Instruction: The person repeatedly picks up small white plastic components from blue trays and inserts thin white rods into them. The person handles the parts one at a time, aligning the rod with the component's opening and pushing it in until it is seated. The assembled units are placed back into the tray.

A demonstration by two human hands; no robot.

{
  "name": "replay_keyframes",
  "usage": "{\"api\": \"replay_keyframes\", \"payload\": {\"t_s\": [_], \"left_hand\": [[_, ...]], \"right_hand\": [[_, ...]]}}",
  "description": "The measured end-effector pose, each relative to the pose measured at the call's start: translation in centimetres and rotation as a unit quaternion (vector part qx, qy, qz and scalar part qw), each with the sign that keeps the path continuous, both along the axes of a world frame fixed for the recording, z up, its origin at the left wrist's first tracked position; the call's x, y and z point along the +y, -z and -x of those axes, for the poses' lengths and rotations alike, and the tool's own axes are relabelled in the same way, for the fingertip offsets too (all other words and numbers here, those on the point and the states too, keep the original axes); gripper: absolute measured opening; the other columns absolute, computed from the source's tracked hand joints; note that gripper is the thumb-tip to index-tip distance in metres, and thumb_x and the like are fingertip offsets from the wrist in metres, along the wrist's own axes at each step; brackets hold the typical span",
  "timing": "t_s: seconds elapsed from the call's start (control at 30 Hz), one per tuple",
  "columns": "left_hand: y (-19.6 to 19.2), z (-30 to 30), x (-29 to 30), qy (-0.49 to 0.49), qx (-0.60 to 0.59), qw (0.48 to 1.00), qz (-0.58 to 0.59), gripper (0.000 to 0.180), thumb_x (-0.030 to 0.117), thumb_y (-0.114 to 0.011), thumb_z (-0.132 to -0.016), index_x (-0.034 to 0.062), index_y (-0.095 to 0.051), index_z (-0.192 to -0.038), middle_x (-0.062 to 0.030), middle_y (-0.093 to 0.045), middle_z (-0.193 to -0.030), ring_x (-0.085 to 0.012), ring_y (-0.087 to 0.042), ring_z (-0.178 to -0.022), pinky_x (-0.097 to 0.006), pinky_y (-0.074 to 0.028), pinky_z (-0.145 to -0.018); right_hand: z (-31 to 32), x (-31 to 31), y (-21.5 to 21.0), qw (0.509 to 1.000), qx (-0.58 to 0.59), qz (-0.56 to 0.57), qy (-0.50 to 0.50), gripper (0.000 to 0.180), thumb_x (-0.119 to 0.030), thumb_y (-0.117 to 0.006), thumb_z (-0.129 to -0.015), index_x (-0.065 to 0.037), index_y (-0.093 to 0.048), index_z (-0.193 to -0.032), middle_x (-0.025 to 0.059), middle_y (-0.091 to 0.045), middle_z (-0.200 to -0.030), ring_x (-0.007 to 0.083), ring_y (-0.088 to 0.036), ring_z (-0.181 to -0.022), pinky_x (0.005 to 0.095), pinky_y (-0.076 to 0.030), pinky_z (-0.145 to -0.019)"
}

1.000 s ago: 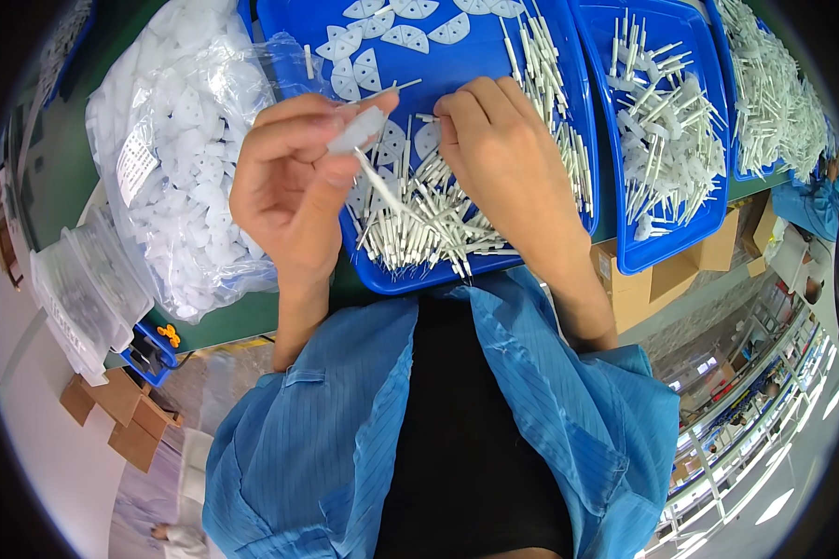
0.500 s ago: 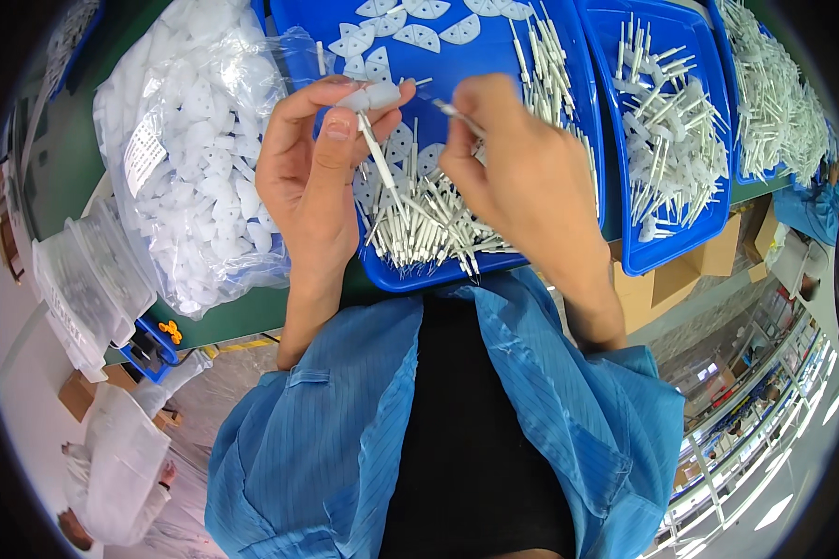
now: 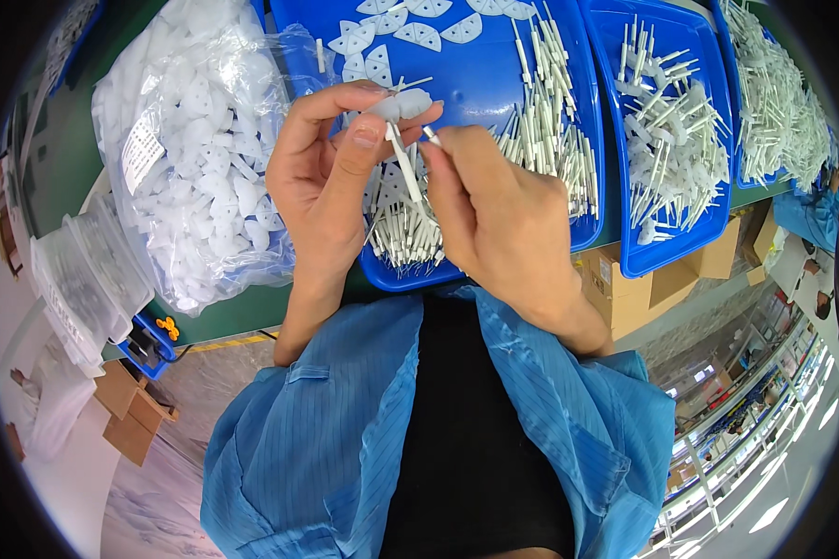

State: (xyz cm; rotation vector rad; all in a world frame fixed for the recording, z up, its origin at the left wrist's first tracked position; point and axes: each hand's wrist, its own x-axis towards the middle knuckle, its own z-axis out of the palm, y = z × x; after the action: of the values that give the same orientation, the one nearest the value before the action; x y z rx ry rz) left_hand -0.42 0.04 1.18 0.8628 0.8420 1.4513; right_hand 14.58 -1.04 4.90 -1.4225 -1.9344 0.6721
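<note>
Between the thumb and fingers of my left hand (image 3: 331, 177) is a white half-round plastic piece (image 3: 403, 104). From it a white rod (image 3: 404, 168) slants down toward me, joined at its upper end. My right hand (image 3: 503, 214) pinches another thin white rod (image 3: 430, 136), its tip close to the half-round piece; whether they touch I cannot tell. Beneath both hands lies a blue tray (image 3: 494, 74). Many loose white rods (image 3: 555, 140) fill its near and right parts, and flat half-round pieces with holes (image 3: 418, 37) are scattered at its far side.
On the left bulges a clear plastic bag (image 3: 196, 168) of white half-round pieces, with clear plastic containers (image 3: 89, 289) nearby. To the right, a second blue tray (image 3: 639, 261) carries joined white parts, above a cardboard box (image 3: 615, 293). Another heaped tray (image 3: 774, 112) stands beyond.
My right hand has come down and left, bringing its rod closer to the half-round piece. My left hand has shifted slightly right. A person in white at lower left has moved away.
</note>
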Motion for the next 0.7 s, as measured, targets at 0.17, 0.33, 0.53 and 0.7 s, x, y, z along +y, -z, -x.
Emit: {"api": "replay_keyframes", "payload": {"t_s": [0.17,0.33,0.53,0.7], "left_hand": [[0.3,0.2,0.0,0.016,0.021,0.999,-0.032,0.022,0.006,-0.06,-0.096,-0.0057,-0.056,-0.114,-0.0173,-0.06,-0.113,-0.0329,-0.067,-0.105,-0.041,-0.057,-0.091],[-0.1,0.2,-0.1,0.009,0.085,0.991,-0.102,0.027,-0.005,-0.067,-0.088,-0.0066,-0.057,-0.114,-0.0172,-0.06,-0.114,-0.0271,-0.067,-0.104,-0.034,-0.056,-0.09],[0.1,0.9,-0.1,0.013,0.082,0.991,-0.104,0.026,-0.011,-0.071,-0.081,-0.0085,-0.062,-0.106,-0.0182,-0.062,-0.111,-0.021,-0.067,-0.099,-0.028,-0.055,-0.086],[-1.8,1.6,0.1,0.032,0.159,0.976,-0.147,0.025,-0.009,-0.075,-0.078,-0.0085,-0.065,-0.101,-0.0201,-0.064,-0.105,-0.0226,-0.069,-0.094,-0.029,-0.058,-0.081]], "right_hand": [[-0.3,-0.1,-0.6,0.994,0.071,0.081,0.007,0.006,-0.006,-0.063,-0.093,-0.004,-0.061,-0.098,0.0083,-0.058,-0.058,0.0205,-0.063,-0.047,0.0316,-0.045,-0.044],[-0.9,0.6,-0.9,0.996,0.067,0.058,-0.011,0.005,-0.004,-0.059,-0.095,-0.003,-0.061,-0.1,0.0121,-0.062,-0.067,0.0192,-0.064,-0.05,0.0305,-0.044,-0.044],[-1.7,0.8,0.3,0.912,0.326,0.233,-0.088,0.012,-0.014,-0.059,-0.098,-0.003,-0.059,-0.101,0.0122,-0.062,-0.071,0.0238,-0.064,-0.057,0.0317,-0.048,-0.051],[-1.0,-0.3,0.2,0.953,0.275,0.111,-0.064,0.012,-0.014,-0.061,-0.097,-0.004,-0.06,-0.103,0.0096,-0.062,-0.072,0.022,-0.065,-0.058,0.0308,-0.048,-0.051]]}}
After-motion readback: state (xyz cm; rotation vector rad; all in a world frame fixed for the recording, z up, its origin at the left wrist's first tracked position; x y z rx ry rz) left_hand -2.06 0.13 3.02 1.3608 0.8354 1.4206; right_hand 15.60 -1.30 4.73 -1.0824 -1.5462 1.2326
